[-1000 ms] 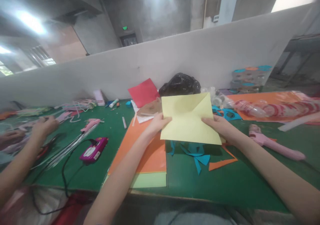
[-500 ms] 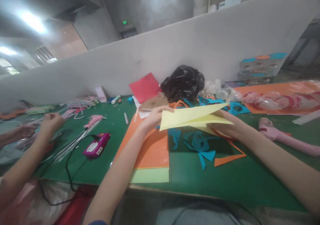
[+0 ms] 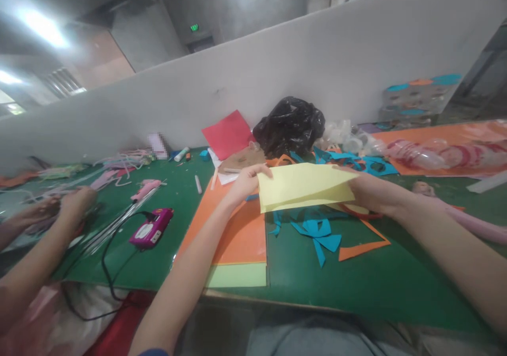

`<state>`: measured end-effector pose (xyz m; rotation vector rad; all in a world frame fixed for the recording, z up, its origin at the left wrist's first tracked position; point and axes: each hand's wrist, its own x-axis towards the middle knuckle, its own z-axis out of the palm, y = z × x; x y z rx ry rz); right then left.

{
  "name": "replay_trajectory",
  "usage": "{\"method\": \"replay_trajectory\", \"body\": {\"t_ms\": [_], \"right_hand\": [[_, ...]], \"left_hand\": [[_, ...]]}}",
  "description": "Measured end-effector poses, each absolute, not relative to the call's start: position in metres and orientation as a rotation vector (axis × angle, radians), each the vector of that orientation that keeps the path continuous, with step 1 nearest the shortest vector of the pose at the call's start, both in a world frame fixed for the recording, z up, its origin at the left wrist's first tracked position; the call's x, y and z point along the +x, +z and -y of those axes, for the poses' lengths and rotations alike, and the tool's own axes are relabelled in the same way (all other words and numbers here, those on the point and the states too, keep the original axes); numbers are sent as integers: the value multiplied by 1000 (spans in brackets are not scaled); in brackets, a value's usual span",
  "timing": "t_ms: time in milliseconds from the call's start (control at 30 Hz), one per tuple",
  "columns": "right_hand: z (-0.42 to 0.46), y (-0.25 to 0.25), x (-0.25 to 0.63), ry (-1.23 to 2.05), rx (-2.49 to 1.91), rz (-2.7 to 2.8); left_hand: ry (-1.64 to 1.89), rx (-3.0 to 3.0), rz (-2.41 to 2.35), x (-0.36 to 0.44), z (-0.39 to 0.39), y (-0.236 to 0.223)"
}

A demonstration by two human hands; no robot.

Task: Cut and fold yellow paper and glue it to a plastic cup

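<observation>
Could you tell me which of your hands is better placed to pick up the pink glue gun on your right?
Probably your right hand: it is much closer to the glue gun, while your left hand would have to cross the table. Either hand would first need to let go of the yellow paper.

glue gun (image 3: 146, 189): left, on mat (image 3: 178, 261) | plastic bag (image 3: 288, 126): behind, against partition (image 3: 301, 65) | paper scraps (image 3: 317, 237): beneath folded sheet (image 3: 304, 187)

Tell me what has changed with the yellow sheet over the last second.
The yellow paper sheet has gone from open and nearly flat to folded over into a narrower, lower shape. The left hand and right hand both kept hold, gripping its opposite ends; neither let go. The blue paper scraps and orange card sheet stayed as they were.
</observation>
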<state>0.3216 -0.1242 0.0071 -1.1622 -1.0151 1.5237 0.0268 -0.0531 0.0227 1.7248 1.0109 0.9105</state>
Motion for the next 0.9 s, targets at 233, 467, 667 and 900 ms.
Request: {"method": "replay_trajectory", "body": {"t_ms": [233,467,667,900], "right_hand": [[127,4,321,1497,-1199,895],[128,7,317,1427,-1218,881],[129,7,318,1409,-1151,788],[133,16,311,1358,-1185,724]], "left_hand": [[1038,1410,-1067,36,57,24],[895,1107,-1021,45,61,24],[763,1147,-826,45,69,17],[692,1189,-837,45,68,13]]}}
